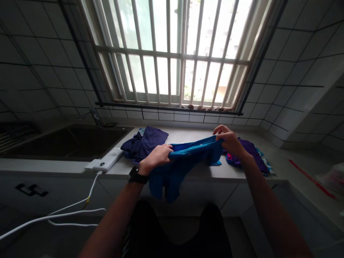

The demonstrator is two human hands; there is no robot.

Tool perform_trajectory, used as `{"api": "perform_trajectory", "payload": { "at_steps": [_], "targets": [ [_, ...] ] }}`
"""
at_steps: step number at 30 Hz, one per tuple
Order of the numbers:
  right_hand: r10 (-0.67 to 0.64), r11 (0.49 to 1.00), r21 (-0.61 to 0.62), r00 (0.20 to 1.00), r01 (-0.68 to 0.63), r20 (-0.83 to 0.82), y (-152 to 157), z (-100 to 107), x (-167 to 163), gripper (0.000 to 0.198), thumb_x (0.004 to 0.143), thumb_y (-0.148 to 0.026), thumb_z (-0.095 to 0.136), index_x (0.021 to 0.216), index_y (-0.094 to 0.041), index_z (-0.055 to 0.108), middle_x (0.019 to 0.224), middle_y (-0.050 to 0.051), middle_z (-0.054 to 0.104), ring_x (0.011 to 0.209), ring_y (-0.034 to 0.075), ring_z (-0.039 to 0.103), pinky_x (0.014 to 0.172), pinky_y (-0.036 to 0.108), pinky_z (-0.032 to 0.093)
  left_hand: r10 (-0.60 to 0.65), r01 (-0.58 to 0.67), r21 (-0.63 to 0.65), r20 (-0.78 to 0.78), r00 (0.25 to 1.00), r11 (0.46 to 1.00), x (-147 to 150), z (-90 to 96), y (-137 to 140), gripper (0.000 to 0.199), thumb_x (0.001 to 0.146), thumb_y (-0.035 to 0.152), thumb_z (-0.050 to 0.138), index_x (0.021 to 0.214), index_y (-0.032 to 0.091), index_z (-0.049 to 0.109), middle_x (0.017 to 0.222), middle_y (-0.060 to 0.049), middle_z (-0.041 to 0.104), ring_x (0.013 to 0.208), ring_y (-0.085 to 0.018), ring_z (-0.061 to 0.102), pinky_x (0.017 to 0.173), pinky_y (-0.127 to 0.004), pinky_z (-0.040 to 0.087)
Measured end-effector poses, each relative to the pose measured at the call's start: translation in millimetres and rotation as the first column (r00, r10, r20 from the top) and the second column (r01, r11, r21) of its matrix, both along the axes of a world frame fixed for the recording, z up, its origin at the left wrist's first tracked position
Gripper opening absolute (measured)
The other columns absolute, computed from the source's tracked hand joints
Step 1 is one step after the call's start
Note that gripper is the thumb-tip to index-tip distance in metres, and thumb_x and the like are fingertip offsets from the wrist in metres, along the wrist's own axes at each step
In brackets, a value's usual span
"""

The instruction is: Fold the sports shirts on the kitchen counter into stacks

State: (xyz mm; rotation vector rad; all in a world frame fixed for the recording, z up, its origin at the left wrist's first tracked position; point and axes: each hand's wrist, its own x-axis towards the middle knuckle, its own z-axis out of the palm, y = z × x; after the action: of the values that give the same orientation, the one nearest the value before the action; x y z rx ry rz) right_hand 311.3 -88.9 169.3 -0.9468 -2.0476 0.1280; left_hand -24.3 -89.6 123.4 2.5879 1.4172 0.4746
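A bright blue garment (185, 165) is stretched between my two hands over the counter's front edge. Its straight upper edge gapes slightly, and its lower part hangs down past the counter; whether it is a top or shorts I cannot tell. My left hand (158, 157), below a black wristwatch (137, 175), grips the left end of that edge. At the other end, my right hand (227, 139) pinches the cloth, fingers bent. Dark navy clothes (146, 141) lie in a pile left of the garment. Beside my right wrist is a folded pile of purple patterned clothes (248, 152).
A white power strip (111, 159) lies by the dark sink (80, 139), its white cable (92, 186) hanging in front of the cabinets. The faucet (95, 116) stands behind the sink. A red strip (311, 179) lies on the right counter. A barred window (169, 53) is ahead.
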Motion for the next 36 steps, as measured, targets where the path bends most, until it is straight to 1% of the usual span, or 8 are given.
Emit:
{"api": "perform_trajectory", "payload": {
  "at_steps": [5, 9, 16, 24, 27, 29, 31, 36],
  "targets": [
    [-0.025, 0.981, -0.182, 0.977, 0.065, 0.211, -2, -6, 2, 0.025, 0.07, -0.005, 0.055, 0.069, -0.023, 0.072, 0.093, 0.006, 0.075, 0.08, 0.022, 0.067, 0.077, 0.033, 0.052, 0.168, -0.187, 0.312, 0.085, 0.982, 0.931, -2, 30.5, -6, 0.02, 0.08, 0.026, 0.069, 0.097, 0.023, 0.078, 0.154, -0.014, 0.058, 0.147, -0.039, 0.045, 0.127, -0.057, 0.029],
    [-0.196, 0.979, -0.033, 0.974, 0.201, 0.115, -3, -7, -11, 0.027, 0.085, -0.012, 0.053, 0.088, -0.024, 0.078, 0.099, 0.008, 0.076, 0.086, 0.025, 0.07, 0.08, 0.034, 0.052, 0.062, -0.102, 0.352, 0.123, 0.99, 0.93, -2, 43.3, -20, 0.012, 0.08, 0.031, 0.072, 0.09, 0.024, 0.075, 0.155, -0.01, 0.055, 0.143, -0.038, 0.047, 0.125, -0.057, 0.033],
    [-0.372, 0.919, 0.06, 0.907, 0.39, -0.197, 1, 3, -11, 0.043, 0.08, -0.012, 0.051, 0.116, -0.022, 0.073, 0.1, 0.008, 0.077, 0.084, 0.025, 0.072, 0.084, 0.038, 0.055, 0.039, -0.087, 0.21, 0.219, 0.975, 0.974, -31, 62.0, -25, 0.01, 0.09, 0.028, 0.058, 0.095, 0.023, 0.065, 0.101, -0.008, 0.072, 0.098, -0.028, 0.069, 0.095, -0.043, 0.053],
    [-0.221, 0.934, -0.356, 0.83, 0.029, -0.512, 3, 15, -38, 0.026, 0.085, -0.044, 0.065, 0.098, -0.022, 0.067, 0.056, -0.003, 0.064, 0.041, 0.018, 0.058, 0.042, 0.028, 0.046, 0.261, -0.421, 0.106, 0.643, 0.72, 0.901, -24, 66.4, -5, 0.027, 0.085, 0.019, 0.057, 0.112, 0.02, 0.058, 0.098, -0.005, 0.068, 0.092, -0.022, 0.067, 0.084, -0.034, 0.054],
    [-0.129, 0.907, -0.386, 0.763, -0.168, -0.633, 5, 12, -49, 0.041, 0.08, -0.062, 0.075, 0.084, -0.022, 0.065, 0.063, 0.0, 0.068, 0.055, 0.018, 0.066, 0.053, 0.028, 0.055, -0.006, 0.065, -0.069, 0.638, 0.77, 0.995, -27, 75.0, -28, 0.018, 0.088, 0.03, 0.064, 0.101, 0.019, 0.063, 0.093, -0.006, 0.07, 0.085, -0.02, 0.068, 0.074, -0.03, 0.055],
    [-0.042, 0.892, -0.348, 0.711, -0.29, -0.702, 5, 10, -57, 0.048, 0.076, -0.066, 0.079, 0.08, -0.02, 0.067, 0.073, 0.003, 0.073, 0.067, 0.017, 0.07, 0.064, 0.028, 0.059, -0.373, 0.582, -0.23, 0.575, 0.728, 0.78, -26, 79.8, -44, 0.025, 0.086, 0.038, 0.073, 0.1, 0.019, 0.069, 0.093, -0.007, 0.074, 0.083, -0.02, 0.07, 0.072, -0.029, 0.057],
    [0.067, 0.846, -0.321, 0.683, -0.425, -0.728, 5, 9, -66, 0.047, 0.076, -0.065, 0.082, 0.08, -0.019, 0.071, 0.08, 0.004, 0.075, 0.072, 0.017, 0.071, 0.066, 0.027, 0.059, -0.544, 0.782, -0.299, 0.583, 0.604, 0.547, -19, 81.4, -48, 0.027, 0.087, 0.043, 0.076, 0.099, 0.019, 0.073, 0.09, -0.009, 0.076, 0.083, -0.02, 0.072, 0.074, -0.03, 0.059],
    [0.365, 0.576, -0.374, 0.638, -0.727, -0.678, 6, 18, -94, 0.038, 0.08, -0.052, 0.085, 0.086, -0.017, 0.074, 0.084, 0.005, 0.077, 0.077, 0.019, 0.073, 0.069, 0.027, 0.061, -0.285, 0.495, -0.05, 0.766, 0.576, 0.867, 19, 70.3, -2, 0.043, 0.074, 0.037, 0.089, 0.108, 0.019, 0.07, 0.106, -0.007, 0.075, 0.1, -0.02, 0.071, 0.091, -0.035, 0.058]
  ]
}}
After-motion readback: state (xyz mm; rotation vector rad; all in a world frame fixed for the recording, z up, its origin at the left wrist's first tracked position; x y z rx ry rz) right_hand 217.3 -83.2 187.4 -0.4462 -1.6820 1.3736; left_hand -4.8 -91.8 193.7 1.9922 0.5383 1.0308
